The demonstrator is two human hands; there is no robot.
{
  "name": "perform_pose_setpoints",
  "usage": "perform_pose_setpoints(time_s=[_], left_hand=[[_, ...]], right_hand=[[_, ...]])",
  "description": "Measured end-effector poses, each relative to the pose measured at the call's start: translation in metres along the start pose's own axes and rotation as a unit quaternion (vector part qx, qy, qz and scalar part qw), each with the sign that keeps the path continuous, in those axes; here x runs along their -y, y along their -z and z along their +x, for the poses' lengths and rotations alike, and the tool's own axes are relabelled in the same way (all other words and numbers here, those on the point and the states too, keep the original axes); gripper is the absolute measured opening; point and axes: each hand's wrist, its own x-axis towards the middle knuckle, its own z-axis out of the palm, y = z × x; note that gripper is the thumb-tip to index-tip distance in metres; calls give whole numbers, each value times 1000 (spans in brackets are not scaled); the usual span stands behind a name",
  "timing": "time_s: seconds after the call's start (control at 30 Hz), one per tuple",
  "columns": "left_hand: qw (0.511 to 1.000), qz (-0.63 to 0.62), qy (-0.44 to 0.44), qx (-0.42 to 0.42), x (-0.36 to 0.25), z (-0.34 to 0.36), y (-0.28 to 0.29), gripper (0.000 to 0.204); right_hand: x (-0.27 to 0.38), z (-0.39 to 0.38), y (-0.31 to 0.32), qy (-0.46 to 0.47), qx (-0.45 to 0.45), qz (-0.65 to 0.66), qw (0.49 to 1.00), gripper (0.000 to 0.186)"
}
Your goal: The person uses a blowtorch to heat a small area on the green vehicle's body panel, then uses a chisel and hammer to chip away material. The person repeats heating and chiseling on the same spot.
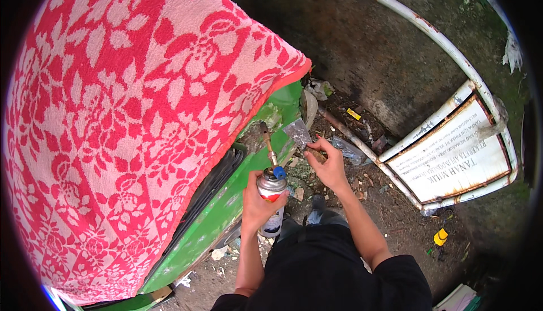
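Observation:
My left hand (257, 206) is wrapped round a gas torch (272, 184), a canister with a blue knob and a long metal nozzle. Its nozzle tip lies close to a worn, bared patch on the green panel (203, 237); whether a flame burns, I cannot tell. Between the fingers of my right hand (329, 166) is a scraper (298, 134) with a flat, wide, greyish blade. The blade sits beside the panel's edge, just right of the nozzle; I cannot tell whether it touches. Most of the scraper's handle is hidden by my fingers.
A red and pink floral towel (130, 113) covers much of the left side. On the right stands a rusty white metal frame with a sign board (452, 158). Litter, a yellow plastic piece (440, 237) and leaves lie on the dirt floor near a dark wall (362, 45).

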Motion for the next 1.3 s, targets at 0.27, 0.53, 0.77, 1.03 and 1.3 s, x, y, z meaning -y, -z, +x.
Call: perform_pose_setpoints(time_s=[0.27,0.53,0.77,1.03,1.3], left_hand=[[1000,-11,2,-2,0,-3,3,60],[999,-30,20,29,11,-16,12,59],[997,-17,12,69,27,-16,23,61],[991,2,11,135,41,1,41,63],[977,41,-21,208,55,22,64,65]], right_hand=[[48,35,-4,21,54,-59,997,15],[51,33,-30,61,12,-39,997,11],[56,25,-38,-35,-11,-10,999,26],[45,14,-56,-210,-61,239,946,27],[64,9,-71,-226,-42,226,947,22]])
